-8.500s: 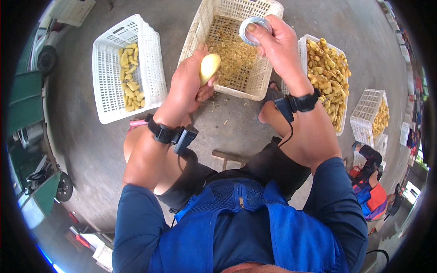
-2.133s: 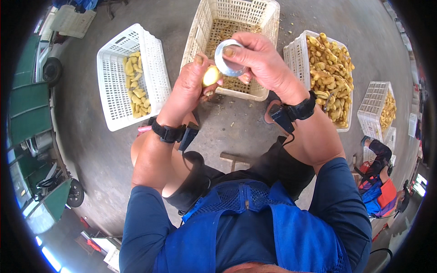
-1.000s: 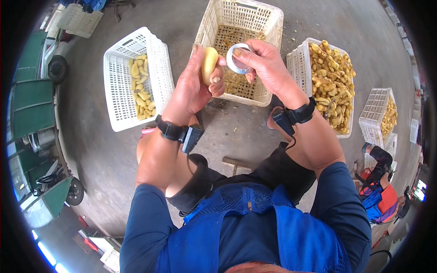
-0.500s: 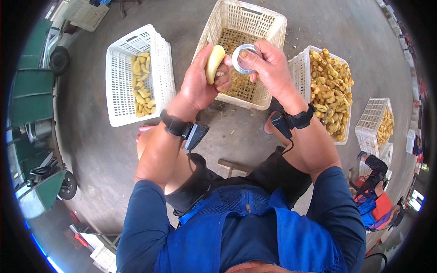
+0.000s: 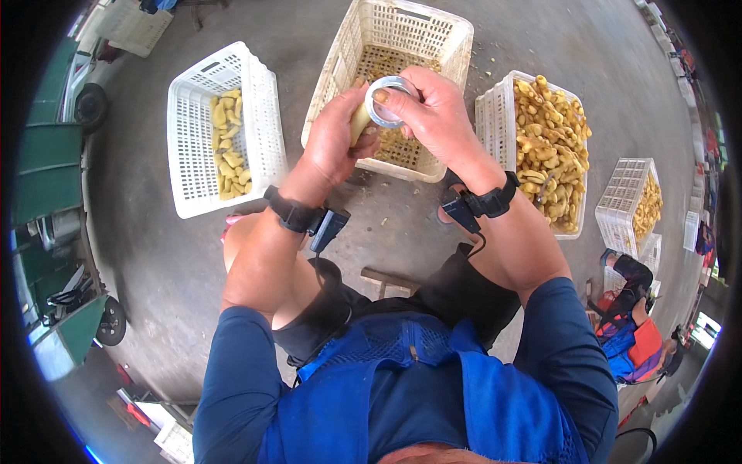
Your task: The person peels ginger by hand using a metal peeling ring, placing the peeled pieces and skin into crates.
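My left hand (image 5: 332,139) is closed around a pale yellow, peeled-looking piece of ginger (image 5: 358,125). My right hand (image 5: 434,116) grips a round, silver-rimmed ring-like tool (image 5: 384,117), thumb laid across it. The tool overlaps the upper end of the ginger and hides part of it; whether the two touch, I cannot tell. Both hands are over a white plastic crate (image 5: 433,166) with brownish scraps on its slotted bottom. To the left, another white crate (image 5: 184,155) contains pale ginger pieces (image 5: 229,162). At the right, a full crate (image 5: 495,127) is heaped with browner, knobbly ginger (image 5: 550,143).
A further crate of ginger (image 5: 618,197) stands farther right, near a seated person (image 5: 634,340). A green vehicle (image 5: 46,166) with wheels lines the left side. Below my arms is a small wooden stool (image 5: 386,280). Scraps dot the concrete floor (image 5: 525,39).
My right hand has brought the ring-like tool left, from beside the ginger to over its upper end. The whole view has shifted slightly, with the crates appearing a little farther left.
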### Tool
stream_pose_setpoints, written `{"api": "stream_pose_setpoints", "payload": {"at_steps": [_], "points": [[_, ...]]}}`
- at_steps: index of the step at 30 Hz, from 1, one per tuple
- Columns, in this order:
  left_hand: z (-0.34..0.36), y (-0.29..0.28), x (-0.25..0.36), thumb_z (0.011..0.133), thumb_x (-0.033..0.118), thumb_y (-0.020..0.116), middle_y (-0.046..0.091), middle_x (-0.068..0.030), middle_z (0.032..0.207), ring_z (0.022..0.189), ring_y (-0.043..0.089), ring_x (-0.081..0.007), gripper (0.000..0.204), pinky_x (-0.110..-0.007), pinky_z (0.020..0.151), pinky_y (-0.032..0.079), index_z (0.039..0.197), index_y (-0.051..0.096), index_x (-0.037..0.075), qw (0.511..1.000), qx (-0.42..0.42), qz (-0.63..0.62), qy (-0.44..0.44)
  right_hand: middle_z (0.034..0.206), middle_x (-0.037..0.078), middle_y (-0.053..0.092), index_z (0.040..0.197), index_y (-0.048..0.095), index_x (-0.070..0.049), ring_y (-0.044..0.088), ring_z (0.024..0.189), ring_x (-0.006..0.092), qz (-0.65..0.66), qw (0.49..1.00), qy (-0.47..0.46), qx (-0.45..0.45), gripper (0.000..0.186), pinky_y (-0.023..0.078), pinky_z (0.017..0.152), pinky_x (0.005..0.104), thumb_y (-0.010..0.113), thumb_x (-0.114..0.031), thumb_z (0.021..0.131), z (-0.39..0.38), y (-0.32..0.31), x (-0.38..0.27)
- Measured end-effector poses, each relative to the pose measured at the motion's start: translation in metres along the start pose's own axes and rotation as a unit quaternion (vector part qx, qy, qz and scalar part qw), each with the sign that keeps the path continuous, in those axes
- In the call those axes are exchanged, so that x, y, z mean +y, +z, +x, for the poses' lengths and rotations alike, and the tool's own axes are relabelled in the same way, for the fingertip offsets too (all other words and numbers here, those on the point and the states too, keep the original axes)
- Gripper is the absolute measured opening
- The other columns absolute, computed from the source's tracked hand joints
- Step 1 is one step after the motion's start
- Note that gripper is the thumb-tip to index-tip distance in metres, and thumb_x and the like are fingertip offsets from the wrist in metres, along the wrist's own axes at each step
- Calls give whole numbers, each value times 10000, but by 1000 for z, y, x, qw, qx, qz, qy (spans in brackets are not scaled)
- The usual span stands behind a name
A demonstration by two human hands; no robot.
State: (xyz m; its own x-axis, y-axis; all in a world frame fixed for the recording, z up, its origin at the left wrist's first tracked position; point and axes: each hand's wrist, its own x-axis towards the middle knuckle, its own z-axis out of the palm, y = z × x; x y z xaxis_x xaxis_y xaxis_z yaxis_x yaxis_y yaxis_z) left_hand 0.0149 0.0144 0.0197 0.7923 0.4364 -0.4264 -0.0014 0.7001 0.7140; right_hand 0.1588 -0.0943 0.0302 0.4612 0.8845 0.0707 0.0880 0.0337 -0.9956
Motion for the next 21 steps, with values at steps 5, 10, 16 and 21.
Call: {"api": "stream_pose_setpoints", "payload": {"at_steps": [5, 10, 16, 21], "points": [[-5, -2, 7, 1124, 401, 444, 486, 12, 736, 507, 343, -78, 380, -252, 448, 259, 1086, 605, 59, 999, -33, 16, 1, 772, 23, 679, 980, 719, -25, 566, 566, 61, 29, 999, 40, 23, 246, 438, 487, 246, 776, -264, 992, 10, -24, 5], [-4, -10, 10, 1130, 451, 425, 495, 16, 762, 519, 352, -75, 514, -252, 445, 255, 1206, 631, -14, 997, -79, -19, -8, 763, -6, 653, 942, 701, -43, 547, 567, 45, 25, 995, 14, 92, 242, 442, 481, 213, 763, -267, 1010, 12, -30, 5], [-1, -11, 7, 1122, 486, 475, 522, -1, 800, 532, 380, -85, 418, -241, 440, 267, 1094, 585, 84, 993, -80, -82, -16, 695, -31, 558, 866, 639, -56, 540, 557, 45, 33, 999, 7, 22, 291, 431, 467, 225, 791, -269, 994, 3, -6, 2], [-3, -2, 8, 1141, 458, 449, 490, 5, 744, 505, 394, -78, 375, -224, 413, 286, 1068, 552, 105, 998, -35, -48, -19, 703, -32, 554, 869, 646, -53, 544, 566, 47, 38, 999, 1, 4, 289, 427, 473, 232, 793, -268, 993, 2, -2, 4]]}}
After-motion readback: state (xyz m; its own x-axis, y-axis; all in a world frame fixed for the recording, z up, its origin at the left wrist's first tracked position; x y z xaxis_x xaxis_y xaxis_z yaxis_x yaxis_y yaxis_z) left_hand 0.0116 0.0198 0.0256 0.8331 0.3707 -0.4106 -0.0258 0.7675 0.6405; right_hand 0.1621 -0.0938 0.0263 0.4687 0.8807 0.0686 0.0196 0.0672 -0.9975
